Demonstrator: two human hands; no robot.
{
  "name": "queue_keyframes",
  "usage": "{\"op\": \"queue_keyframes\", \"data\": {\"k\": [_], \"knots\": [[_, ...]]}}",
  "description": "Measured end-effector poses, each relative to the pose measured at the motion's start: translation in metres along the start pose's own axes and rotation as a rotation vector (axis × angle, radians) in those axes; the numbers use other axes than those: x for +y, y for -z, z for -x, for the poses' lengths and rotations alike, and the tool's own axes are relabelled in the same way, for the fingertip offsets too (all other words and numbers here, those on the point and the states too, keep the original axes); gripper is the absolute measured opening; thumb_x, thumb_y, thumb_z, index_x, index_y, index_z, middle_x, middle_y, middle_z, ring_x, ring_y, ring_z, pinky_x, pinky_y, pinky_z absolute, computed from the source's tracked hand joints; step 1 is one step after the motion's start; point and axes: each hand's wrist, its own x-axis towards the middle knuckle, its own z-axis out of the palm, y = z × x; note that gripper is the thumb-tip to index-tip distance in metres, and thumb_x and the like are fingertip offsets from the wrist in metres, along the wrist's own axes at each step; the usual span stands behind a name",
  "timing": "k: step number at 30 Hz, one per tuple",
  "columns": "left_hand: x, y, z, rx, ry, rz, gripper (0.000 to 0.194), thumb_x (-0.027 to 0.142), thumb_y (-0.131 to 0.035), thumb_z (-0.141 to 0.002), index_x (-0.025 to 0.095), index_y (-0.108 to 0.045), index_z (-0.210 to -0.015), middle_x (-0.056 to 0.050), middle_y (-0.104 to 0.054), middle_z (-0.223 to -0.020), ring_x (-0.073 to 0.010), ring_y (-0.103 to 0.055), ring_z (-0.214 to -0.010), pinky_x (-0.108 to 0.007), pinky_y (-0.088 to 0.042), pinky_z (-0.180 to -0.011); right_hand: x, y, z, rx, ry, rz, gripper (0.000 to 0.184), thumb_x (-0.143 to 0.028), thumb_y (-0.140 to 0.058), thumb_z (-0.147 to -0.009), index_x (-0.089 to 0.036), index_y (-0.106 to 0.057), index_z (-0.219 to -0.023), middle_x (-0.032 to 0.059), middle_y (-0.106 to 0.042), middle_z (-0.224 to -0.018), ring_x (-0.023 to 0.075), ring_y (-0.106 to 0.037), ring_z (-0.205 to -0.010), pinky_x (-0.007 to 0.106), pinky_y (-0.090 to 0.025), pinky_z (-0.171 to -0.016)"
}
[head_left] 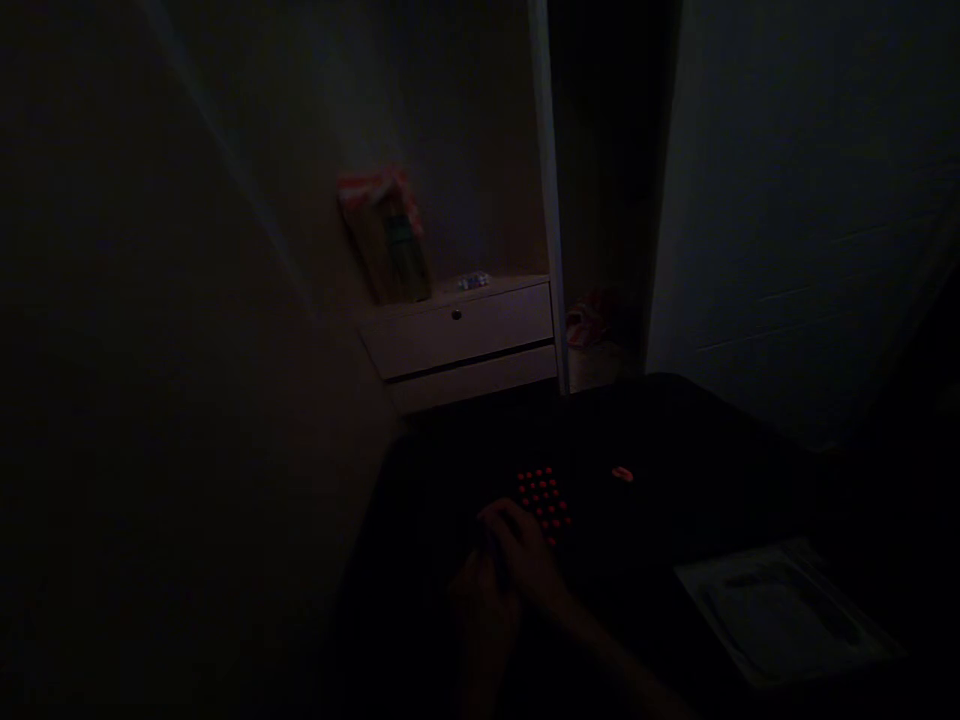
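Note:
My left hand (482,592) and my right hand (520,550) meet over the near part of a dark tabletop (637,420). Both have their fingers curled in and touch or nearly touch each other. Between them is something dark that I cannot make out in the dim light. Just beyond my right hand lies a group of red dots (543,497) in rows, lit or brightly coloured, partly covered by the hand. Farther right on the table is a small reddish object (622,473) of unclear kind.
A pale flat sheet or packet (787,610) lies at the table's right. Behind the table stands a white drawer unit (465,340) with a red-and-brown bag or box (382,240) and a small shiny item (473,281) on top. A pale panel (787,220) rises at right.

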Motion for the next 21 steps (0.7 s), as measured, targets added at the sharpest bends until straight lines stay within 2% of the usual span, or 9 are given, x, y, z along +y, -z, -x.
{"op": "queue_keyframes", "data": {"k": [6,12,21], "knots": [[0.0031,0.0029,-0.0024,-0.069,0.058,-0.007,0.019,0.022,-0.056,-0.079,0.018,-0.068,-0.093,-0.005,-0.072,-0.081,-0.0167,-0.069,-0.073,-0.025,-0.051,-0.066,0.0002,-0.0003,0.0002,0.003,0.014,-0.014,0.022,-0.038,-0.056,-0.089,-0.021,-0.067,-0.082,0.0006,-0.066,-0.081,0.0171,-0.06,-0.082,0.026,-0.044,-0.075],[0.0019,0.0016,-0.0021,-0.106,0.101,0.016,0.025,0.02,-0.053,-0.078,0.017,-0.069,-0.098,-0.006,-0.073,-0.084,-0.0178,-0.069,-0.078,-0.026,-0.052,-0.07,-0.0008,-0.0001,0.0014,0.008,0.063,0.022,0.014,-0.034,-0.064,-0.084,-0.021,-0.067,-0.082,0.0005,-0.068,-0.083,0.0185,-0.062,-0.085,0.027,-0.046,-0.079],[0.003,0.0057,-0.0031,-0.192,0.151,0.058,0.029,0.024,-0.051,-0.08,0.017,-0.067,-0.104,-0.009,-0.073,-0.096,-0.0201,-0.069,-0.089,-0.03,-0.052,-0.079,-0.0006,0.0018,0.0008,0.024,0.034,0.006,0.015,-0.035,-0.063,-0.084,-0.021,-0.067,-0.082,0.0007,-0.068,-0.084,0.0194,-0.062,-0.086,0.028,-0.045,-0.079]]}}
